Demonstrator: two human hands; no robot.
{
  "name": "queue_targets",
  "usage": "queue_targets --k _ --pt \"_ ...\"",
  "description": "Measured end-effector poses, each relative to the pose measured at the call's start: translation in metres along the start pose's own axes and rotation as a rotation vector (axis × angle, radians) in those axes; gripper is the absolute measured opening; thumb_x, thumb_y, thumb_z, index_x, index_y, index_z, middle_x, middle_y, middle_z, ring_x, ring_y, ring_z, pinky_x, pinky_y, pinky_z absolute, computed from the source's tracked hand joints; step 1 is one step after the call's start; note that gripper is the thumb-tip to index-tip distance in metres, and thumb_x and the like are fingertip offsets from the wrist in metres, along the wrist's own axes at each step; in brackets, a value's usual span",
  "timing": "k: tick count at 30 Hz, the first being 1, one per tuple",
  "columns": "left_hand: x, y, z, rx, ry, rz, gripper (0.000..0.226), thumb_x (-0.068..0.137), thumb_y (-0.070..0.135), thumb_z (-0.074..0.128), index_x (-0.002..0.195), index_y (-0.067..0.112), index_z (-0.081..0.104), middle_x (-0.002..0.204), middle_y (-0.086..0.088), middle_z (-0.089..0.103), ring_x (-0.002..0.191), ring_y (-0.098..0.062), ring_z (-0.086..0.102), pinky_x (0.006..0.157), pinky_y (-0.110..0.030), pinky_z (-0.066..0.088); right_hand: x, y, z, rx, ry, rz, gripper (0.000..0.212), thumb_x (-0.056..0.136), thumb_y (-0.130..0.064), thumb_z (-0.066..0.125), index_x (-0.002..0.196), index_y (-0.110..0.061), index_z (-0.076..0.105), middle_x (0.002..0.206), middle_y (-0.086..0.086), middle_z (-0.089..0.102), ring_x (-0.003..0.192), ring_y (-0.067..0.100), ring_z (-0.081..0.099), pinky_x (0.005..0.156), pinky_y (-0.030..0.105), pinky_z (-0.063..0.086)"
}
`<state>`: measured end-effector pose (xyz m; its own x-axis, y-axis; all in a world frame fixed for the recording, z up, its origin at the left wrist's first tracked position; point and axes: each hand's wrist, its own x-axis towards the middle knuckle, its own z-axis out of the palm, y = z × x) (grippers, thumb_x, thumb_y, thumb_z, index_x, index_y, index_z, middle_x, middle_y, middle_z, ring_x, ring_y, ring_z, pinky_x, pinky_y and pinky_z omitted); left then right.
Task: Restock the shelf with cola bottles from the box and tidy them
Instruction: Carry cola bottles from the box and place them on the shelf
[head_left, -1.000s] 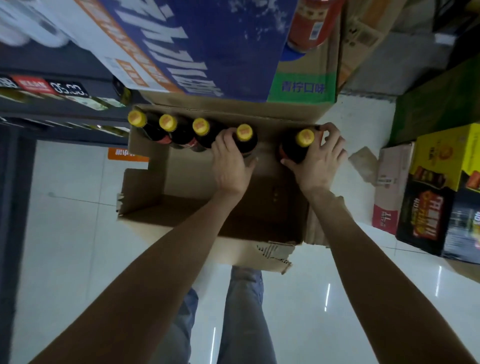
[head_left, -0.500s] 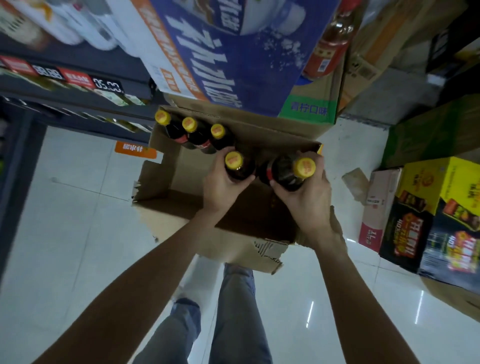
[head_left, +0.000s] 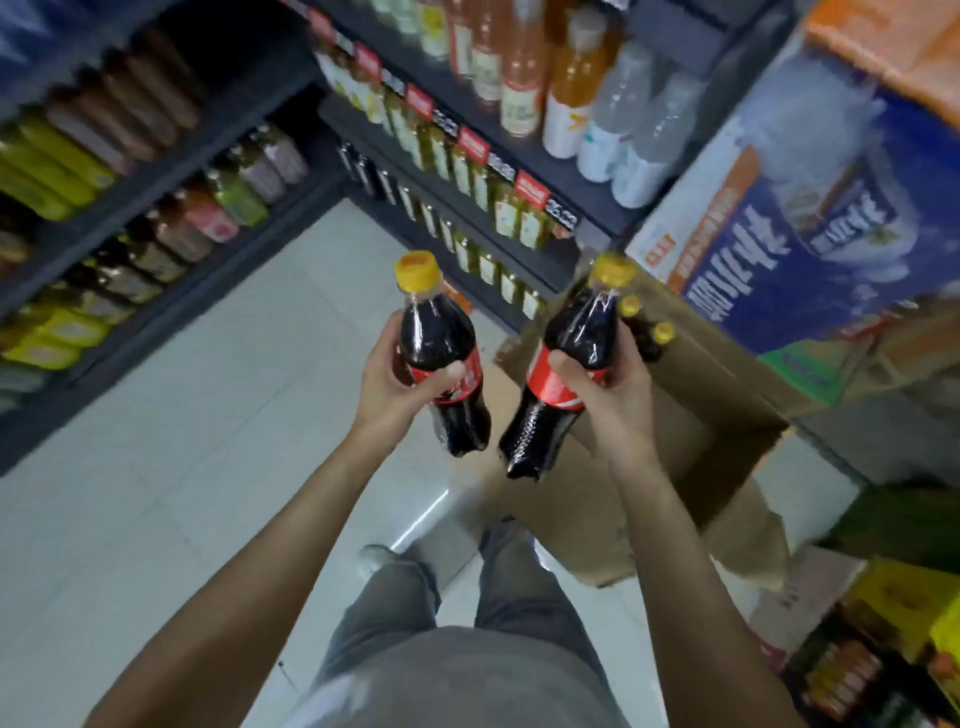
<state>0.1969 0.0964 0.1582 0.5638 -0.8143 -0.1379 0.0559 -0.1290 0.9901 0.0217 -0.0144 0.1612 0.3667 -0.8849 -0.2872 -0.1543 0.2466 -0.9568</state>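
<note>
One cola bottle (head_left: 441, 358) is gripped at the label by left hand (head_left: 395, 384), another (head_left: 566, 364) by right hand (head_left: 608, 395); bases below grips should be landed flat, labels turned outward.

Pale glossy floor tiles (head_left: 218, 415) catch a streak of overhead light. Dark shelving (head_left: 171, 140) runs along 2 sides and meets in a corner, packed with what look like blurred drink bottles (head_left: 524, 67). Stacked printed cartons (head_left: 810, 228) crowd the far side.
</note>
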Motion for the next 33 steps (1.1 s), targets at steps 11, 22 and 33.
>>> queue_targets --k 11,22,33 --pt "-0.157 0.015 -0.286 0.298 0.495 0.072 0.061 0.055 0.046 0.076 0.109 0.042 0.047 0.108 0.007 0.058 0.094 0.001 0.057 0.081 -0.012 0.041 -0.078 -0.02 0.289 -0.315 -0.495 -0.188 0.063 0.064 -0.012 0.085 0.113 -0.023 0.048 0.108 -0.003 0.063 0.098 0.011 0.062 0.093 0.029 0.049" --pt "-0.256 0.019 -0.542 0.497 1.077 0.004 0.073 0.056 0.063 0.069 0.115 0.021 0.056 0.096 0.01 0.062 0.089 -0.007 0.062 0.081 -0.025 0.051 -0.17 -0.029 0.58 -0.366 -0.877 -0.429 0.056 0.062 -0.014 0.087 0.101 -0.021 0.048 0.095 -0.01 0.062 0.09 0.009 0.06 0.082 0.024 0.047" --pt "-0.22 0.077 -0.812 0.603 1.4 0.199 0.068 0.067 0.05 0.079 0.123 0.017 0.058 0.113 0.005 0.065 0.103 -0.006 0.061 0.088 -0.023 0.05 -0.189 -0.103 0.877 -0.263 -1.019 -0.714 0.056 0.063 -0.03 0.086 0.109 -0.027 0.054 0.105 -0.01 0.062 0.097 0.005 0.057 0.079 0.006 0.04"
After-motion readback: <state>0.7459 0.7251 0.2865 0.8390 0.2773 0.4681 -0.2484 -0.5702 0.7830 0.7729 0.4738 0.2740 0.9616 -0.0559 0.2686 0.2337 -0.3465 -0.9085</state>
